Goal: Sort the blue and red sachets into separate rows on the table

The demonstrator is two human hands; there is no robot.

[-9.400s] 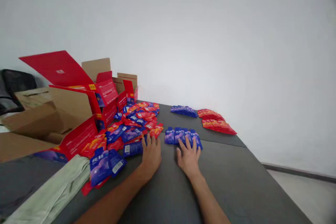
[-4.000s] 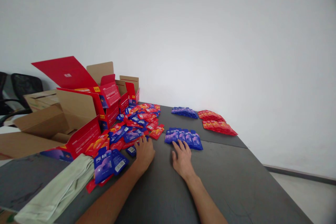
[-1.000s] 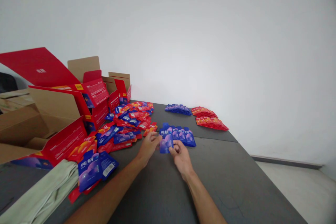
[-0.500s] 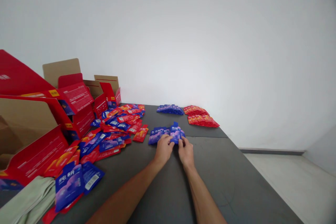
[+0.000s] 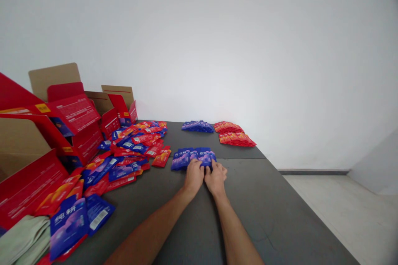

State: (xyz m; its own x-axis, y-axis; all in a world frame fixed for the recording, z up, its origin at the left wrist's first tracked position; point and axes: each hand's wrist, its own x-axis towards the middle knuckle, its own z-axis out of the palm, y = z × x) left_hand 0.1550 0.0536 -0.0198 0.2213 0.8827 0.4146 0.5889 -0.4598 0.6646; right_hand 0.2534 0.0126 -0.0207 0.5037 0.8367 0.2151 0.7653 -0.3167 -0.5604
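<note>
An overlapping row of blue sachets [image 5: 181,160] lies on the dark table in front of me. At its right end, a blue sachet [image 5: 203,155] with white lettering rests over the others. My left hand [image 5: 194,177] has its fingers closed at that sachet's lower left edge. Close beside it, my right hand [image 5: 215,178] grips the lower right edge, thumb toward me. Fingers cover the sachet's bottom, so the exact grip is partly hidden.
Left of the row spreads a loose heap of red and blue sachets [image 5: 124,170]. Open red cartons [image 5: 88,145] stand behind it, with a pale green cloth [image 5: 26,240] at the near left. Stacked blue sachets [image 5: 197,126] and red sachets [image 5: 236,139] lie toward the wall.
The blue sachet, tilted up between my hands before, now lies lower and flatter on the row. My right hand has moved in closer to the left. The whole view has shifted slightly.
</note>
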